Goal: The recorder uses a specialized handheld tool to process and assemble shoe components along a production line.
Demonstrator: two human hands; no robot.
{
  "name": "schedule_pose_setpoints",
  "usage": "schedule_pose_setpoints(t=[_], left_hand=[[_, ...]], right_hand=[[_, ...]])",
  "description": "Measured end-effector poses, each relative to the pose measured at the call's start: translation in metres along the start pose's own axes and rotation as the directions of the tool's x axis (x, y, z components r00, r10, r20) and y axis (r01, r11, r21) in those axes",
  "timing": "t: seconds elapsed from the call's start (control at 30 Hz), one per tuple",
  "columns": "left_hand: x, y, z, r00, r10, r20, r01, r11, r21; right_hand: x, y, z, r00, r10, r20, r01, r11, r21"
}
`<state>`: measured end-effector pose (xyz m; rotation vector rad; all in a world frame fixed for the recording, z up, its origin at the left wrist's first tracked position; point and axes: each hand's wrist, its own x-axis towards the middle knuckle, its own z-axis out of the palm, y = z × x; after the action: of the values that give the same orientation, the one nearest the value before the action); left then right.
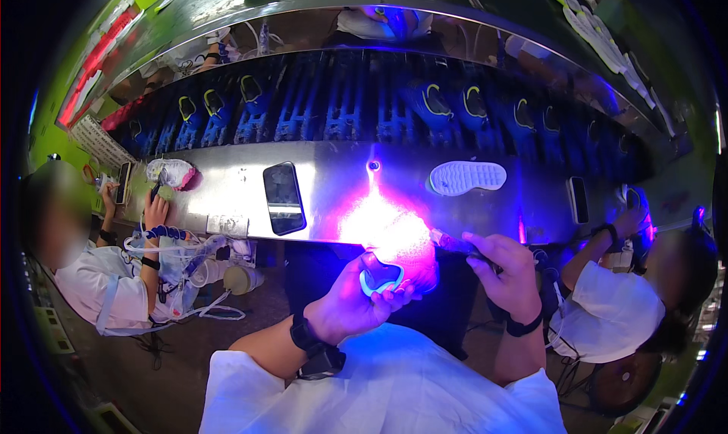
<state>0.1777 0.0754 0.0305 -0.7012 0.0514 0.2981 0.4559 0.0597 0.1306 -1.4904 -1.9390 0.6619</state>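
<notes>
A shoe upper [415, 253] sits in my left hand [347, 303], washed out by bright pink-violet light, its collar opening toward me. My left fingers wrap round its collar end. In my right hand [506, 273] is a slim tool that looks like a brush [453, 242]; its tip points left and is at or close to the upper's side. Whether the tip touches, I cannot tell in the glare. Beyond my hands, on the metal bench [341, 161], lies a pale ridged shoe sole [468, 177].
A phone [284, 199] lies left of the glow, another phone [578, 200] to the right. Behind the bench, a dark slatted conveyor [345, 100] carries several shoe uppers. Co-workers sit on both sides; the left one's hand [156, 209] is by a shoe [171, 173]. Hoses [182, 248] hang at left.
</notes>
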Motion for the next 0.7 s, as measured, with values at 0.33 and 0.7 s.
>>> schedule_pose_setpoints(t=[0.33, 0.7], left_hand=[[0.015, -0.019, 0.01, 0.989, -0.104, -0.106, 0.09, 0.988, -0.126], [0.002, -0.027, 0.013, 0.999, -0.035, -0.001, 0.034, 0.994, -0.099]], right_hand=[[-0.007, 0.002, -0.005, 0.998, -0.008, -0.068, 0.011, 0.999, 0.038], [0.0, -0.014, 0.0, 0.998, -0.055, -0.022, 0.055, 0.998, 0.002]])
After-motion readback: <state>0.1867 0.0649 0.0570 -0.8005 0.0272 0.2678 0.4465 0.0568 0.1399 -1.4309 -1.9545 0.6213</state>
